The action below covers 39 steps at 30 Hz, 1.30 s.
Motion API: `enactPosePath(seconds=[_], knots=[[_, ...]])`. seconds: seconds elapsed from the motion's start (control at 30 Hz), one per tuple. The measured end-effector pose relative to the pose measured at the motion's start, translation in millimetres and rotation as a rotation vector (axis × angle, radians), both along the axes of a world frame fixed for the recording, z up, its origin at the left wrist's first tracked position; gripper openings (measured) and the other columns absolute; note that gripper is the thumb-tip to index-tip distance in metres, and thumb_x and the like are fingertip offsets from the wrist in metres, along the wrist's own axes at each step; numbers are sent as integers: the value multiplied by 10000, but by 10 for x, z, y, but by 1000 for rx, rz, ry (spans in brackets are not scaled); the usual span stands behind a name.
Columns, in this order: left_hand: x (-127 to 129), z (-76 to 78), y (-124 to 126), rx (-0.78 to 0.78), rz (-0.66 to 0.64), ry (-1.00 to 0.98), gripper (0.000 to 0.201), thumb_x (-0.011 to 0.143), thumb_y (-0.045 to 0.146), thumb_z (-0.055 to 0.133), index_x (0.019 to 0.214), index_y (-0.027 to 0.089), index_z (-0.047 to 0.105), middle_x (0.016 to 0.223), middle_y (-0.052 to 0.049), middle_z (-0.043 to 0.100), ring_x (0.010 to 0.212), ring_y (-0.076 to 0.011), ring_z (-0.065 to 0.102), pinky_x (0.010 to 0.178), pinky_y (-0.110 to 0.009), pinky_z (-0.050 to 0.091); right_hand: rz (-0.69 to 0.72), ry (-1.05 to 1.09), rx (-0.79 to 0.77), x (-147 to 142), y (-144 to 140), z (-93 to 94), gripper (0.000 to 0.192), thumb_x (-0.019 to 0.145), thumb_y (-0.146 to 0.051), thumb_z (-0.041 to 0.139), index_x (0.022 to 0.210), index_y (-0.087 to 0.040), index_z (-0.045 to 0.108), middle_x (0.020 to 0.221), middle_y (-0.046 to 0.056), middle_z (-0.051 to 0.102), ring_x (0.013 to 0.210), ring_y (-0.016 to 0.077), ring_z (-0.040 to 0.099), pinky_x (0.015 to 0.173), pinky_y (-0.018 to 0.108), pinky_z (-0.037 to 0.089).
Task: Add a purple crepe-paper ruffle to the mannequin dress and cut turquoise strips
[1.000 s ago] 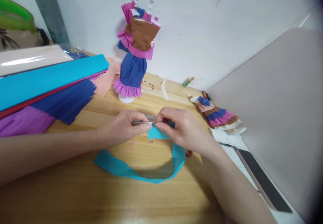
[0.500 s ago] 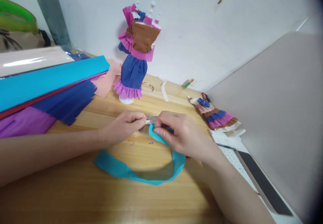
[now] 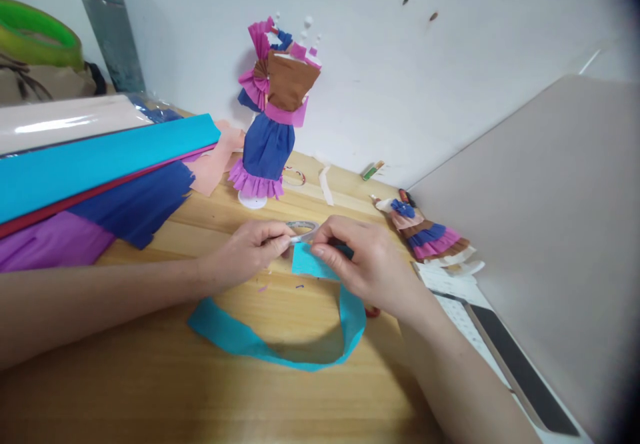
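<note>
Home craft corner, paper-dressmaking setup. Wooden bench point(image 3: 150, 391) pushed against a plain white wall point(image 3: 425, 84). Crepe paper rolls point(image 3: 100, 157) in turquoise, navy, purple and red stacked at left. Small mannequin point(image 3: 273, 114) wearing a pinned paper dress stands near the wall; second paper dress point(image 3: 425, 234) lies flat at right. Paper scraps scattered about.

Paper-dressed mannequin point(image 3: 273, 111), crepe rolls point(image 3: 100, 157)
</note>
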<state>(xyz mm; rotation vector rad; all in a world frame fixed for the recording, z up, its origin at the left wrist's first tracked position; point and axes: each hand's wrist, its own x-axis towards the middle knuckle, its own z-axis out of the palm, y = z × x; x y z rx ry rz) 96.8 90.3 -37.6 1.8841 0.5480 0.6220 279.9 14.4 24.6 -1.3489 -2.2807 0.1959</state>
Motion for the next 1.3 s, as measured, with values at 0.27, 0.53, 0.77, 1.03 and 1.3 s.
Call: enactPosePath(seconds=[0.27,0.53,0.77,1.03,1.3], knots=[[-13,-9,-19,-55,-38,-2,278,886,331,412,766,153,590,627,32,470,586,-100,438,579,-233,358,-19,-34,22,24,43,-71,142,893,-132,567,761,-177,543,672,-6,588,574,114,495,549,226,345],[-36,-2,-40,-162,-53,-3,368,892,461,441,777,154,607,636,23,498,608,-110,480,567,-224,390,-27,-53,14,12,47,-81,140,892,-137,556,758,-177,540,668,-4,579,573,119,499,556,228,338],[-3,20,-59,-98,72,55,299,820,367,494,611,160,544,547,33,449,544,-96,425,498,-216,315,-18,0,-36,-15,56,-107,149,907,-176,542,758,-182,544,686,6,601,597,124,513,569,234,352],[-7,-22,-102,54,200,19,244,821,287,478,643,148,570,582,37,429,587,-91,396,526,-218,278,-193,120,-77,-75,8,-102,113,808,-226,655,806,-180,551,681,-9,610,576,120,527,546,231,374],[-8,-16,-61,179,288,17,229,813,251,470,607,157,510,573,41,380,581,-88,364,538,-223,266,-276,156,-202,-78,58,-126,90,794,-234,616,731,-175,592,652,-5,630,569,123,528,544,242,377]])
